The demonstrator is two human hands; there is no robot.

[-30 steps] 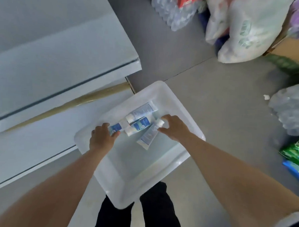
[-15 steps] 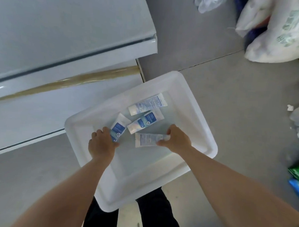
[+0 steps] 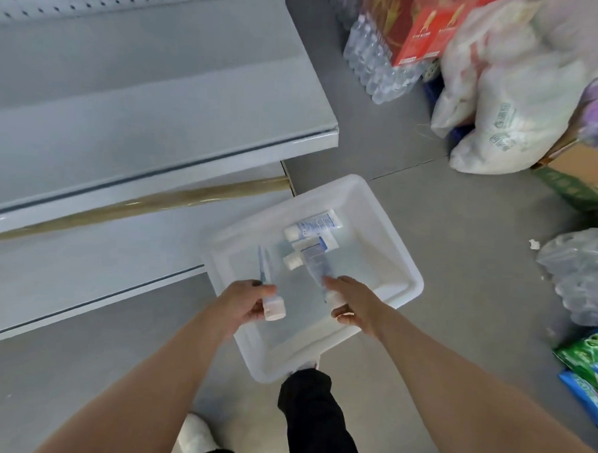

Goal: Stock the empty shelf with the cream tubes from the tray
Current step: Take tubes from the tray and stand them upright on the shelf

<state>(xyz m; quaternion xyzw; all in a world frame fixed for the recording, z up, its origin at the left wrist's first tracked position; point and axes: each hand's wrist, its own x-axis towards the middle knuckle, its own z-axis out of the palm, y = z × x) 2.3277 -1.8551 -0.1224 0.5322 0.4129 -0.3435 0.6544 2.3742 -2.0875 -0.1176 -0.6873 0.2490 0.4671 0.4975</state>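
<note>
I stand over the white tray (image 3: 386, 226) on the grey floor (image 3: 461, 233), a cream tube in each hand. My left hand (image 3: 242, 304) is closed around one tube (image 3: 266, 276) near its cap end; the white cap points back toward me and the flat crimped end points away, edge-on, so it shows as a thin blue-and-white strip above the tray's left side. My right hand (image 3: 354, 304) is closed around a second tube (image 3: 314, 264), again near the cap, with the body slanting away over the middle of the tray; its print is blurred.

Two more tubes lie on the tray's bottom at the far end. The farther one (image 3: 315, 224) lies flat with small text facing up, its cap to the left. The nearer one (image 3: 326, 244) lies just beside it, partly hidden behind the tube in my right hand, a blue patch showing.

The shelf (image 3: 130, 133) is to my left, its boards bare and pale, the tray's near-left corner just beside the lower board (image 3: 83, 271). Bottled water (image 3: 376, 65), white bags (image 3: 501, 105) and packets (image 3: 589, 369) sit on the floor to the right, well apart from the tray.
</note>
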